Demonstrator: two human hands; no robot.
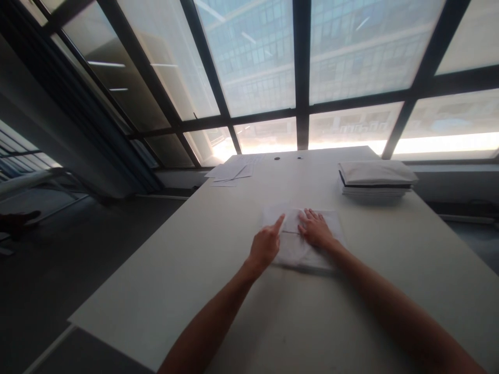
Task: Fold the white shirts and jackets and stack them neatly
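Observation:
A flat, whitish packet (pixel 302 255) lies on the white table in front of me, blurred; it looks like thin folded material with a loose, sheer cover, but its exact kind is unclear. A dark seam or flap edge crosses its upper middle. My right hand (pixel 315 228) rests palm down on its upper right part, fingers spread. At the packet's left side is my left hand (pixel 265 243), index finger stretched out over it and the other fingers curled and partly hidden. Nothing shows in either hand's grip.
A stack of flat pale packets (pixel 376 179) with a dark layer stands at the table's right. Loose paper sheets (pixel 234 170) overlap near the far left edge. Two small round holes sit at the table's (pixel 167 280) far end, before large windows.

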